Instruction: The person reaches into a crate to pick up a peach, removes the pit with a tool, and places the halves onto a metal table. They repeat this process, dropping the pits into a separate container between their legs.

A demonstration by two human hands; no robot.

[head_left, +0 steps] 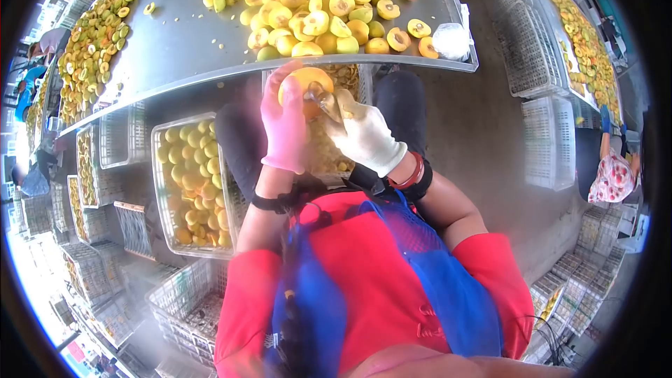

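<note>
Just below the metal table's edge, my left hand (283, 122), in a pink glove, is wrapped round a halved yellow fruit (302, 84) with its cut face turned toward my right side. My right hand (360, 129), in a white glove with a stained thumb and fingers, grips a small metal tool (320, 98), whose tip is at the fruit's centre. Motion blur hides the exact contact. Beneath both hands, between my knees, a crate of yellow pieces (332, 147) is partly covered by them.
Many halved fruits lie on the metal table (189, 28), beside a clear plastic bundle (451, 42). A fruit-filled crate (157, 189) stands left of my leg; an empty crate (168, 294) is below it. White crates (549, 140) and a person in a patterned garment (616, 175) are at right.
</note>
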